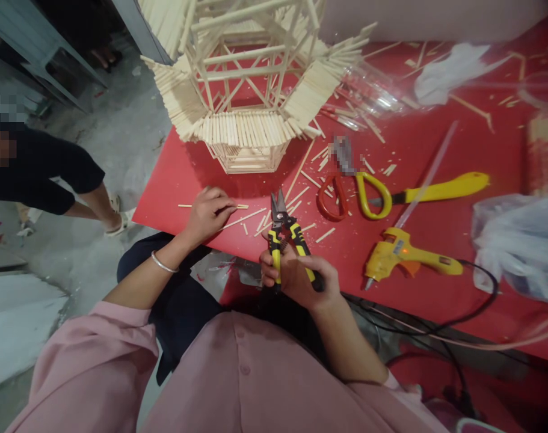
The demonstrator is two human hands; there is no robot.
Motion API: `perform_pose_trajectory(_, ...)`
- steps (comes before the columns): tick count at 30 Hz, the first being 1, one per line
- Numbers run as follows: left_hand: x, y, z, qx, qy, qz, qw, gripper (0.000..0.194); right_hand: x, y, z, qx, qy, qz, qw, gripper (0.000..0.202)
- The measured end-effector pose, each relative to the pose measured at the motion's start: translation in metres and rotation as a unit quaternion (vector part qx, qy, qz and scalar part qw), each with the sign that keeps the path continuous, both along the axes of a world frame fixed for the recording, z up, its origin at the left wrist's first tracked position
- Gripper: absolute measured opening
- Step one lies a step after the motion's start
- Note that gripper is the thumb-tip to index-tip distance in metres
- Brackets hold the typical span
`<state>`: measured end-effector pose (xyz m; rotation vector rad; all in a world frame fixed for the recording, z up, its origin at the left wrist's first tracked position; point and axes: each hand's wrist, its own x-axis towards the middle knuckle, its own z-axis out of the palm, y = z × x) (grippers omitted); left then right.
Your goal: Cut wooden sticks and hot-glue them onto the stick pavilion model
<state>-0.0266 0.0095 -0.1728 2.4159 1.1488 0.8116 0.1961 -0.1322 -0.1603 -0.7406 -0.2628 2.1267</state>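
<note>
My left hand rests on the red tabletop, fingers closed on a thin wooden stick whose ends stick out on both sides. In my right hand is a pair of black and yellow cutting pliers, gripped by the handles with the blades slightly apart and pointing away from me. Loose cut sticks lie around the blades. Beyond both hands stands a tower-like model built of pale sticks, its top cut off by the frame edge.
To the right lie red and yellow scissors, a yellow-handled knife and a yellow glue gun with a black cord. Plastic bags sit at the table's right. A person stands on the left floor.
</note>
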Motion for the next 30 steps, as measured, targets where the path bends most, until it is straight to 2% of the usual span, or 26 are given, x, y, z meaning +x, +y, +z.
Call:
perform_pose_trajectory(4, -0.001, 0.0, -0.002, 0.011, 0.007, -0.01, 1.0, 0.024, -0.003, -0.004, 0.006, 0.022, -0.011, 0.007, 1.0, 0.059)
perform_pose_trajectory(7, -0.001, -0.003, 0.002, 0.015, 0.0, 0.001, 1.0, 0.02, -0.004, -0.014, 0.012, 0.047, -0.024, 0.038, 0.998, 0.051)
perform_pose_trajectory(10, 0.002, -0.013, 0.02, -0.005, -0.09, 0.044, 0.995, 0.018, -0.005, -0.027, 0.016, 0.071, -0.073, 0.046, 0.994, 0.038)
perform_pose_trajectory(12, 0.006, -0.024, 0.039, -0.038, -0.158, 0.085, 0.983, 0.016, -0.005, -0.034, 0.017, 0.097, -0.153, 0.046, 0.982, 0.04)
perform_pose_trajectory(14, 0.011, -0.037, 0.059, -0.094, -0.211, 0.094, 0.968, 0.015, -0.005, -0.037, 0.02, 0.141, -0.256, 0.043, 0.955, 0.055)
perform_pose_trajectory(17, 0.017, -0.056, 0.083, -0.193, -0.283, 0.083, 0.936, 0.02, -0.004, -0.037, 0.03, 0.245, -0.403, 0.032, 0.881, 0.08)
perform_pose_trajectory(20, 0.021, -0.07, 0.095, -0.245, -0.327, 0.081, 0.909, 0.024, -0.006, -0.038, 0.043, 0.329, -0.495, 0.029, 0.804, 0.094)
perform_pose_trajectory(22, 0.022, -0.077, 0.1, -0.254, -0.337, 0.073, 0.904, 0.025, -0.008, -0.039, 0.05, 0.35, -0.534, 0.04, 0.769, 0.098)
perform_pose_trajectory(26, 0.025, -0.091, 0.11, -0.251, -0.337, 0.054, 0.906, 0.021, -0.01, -0.044, 0.059, 0.371, -0.578, 0.051, 0.725, 0.102)
perform_pose_trajectory(30, 0.027, -0.1, 0.117, -0.227, -0.323, 0.048, 0.918, 0.016, -0.007, -0.048, 0.063, 0.381, -0.6, 0.049, 0.702, 0.105)
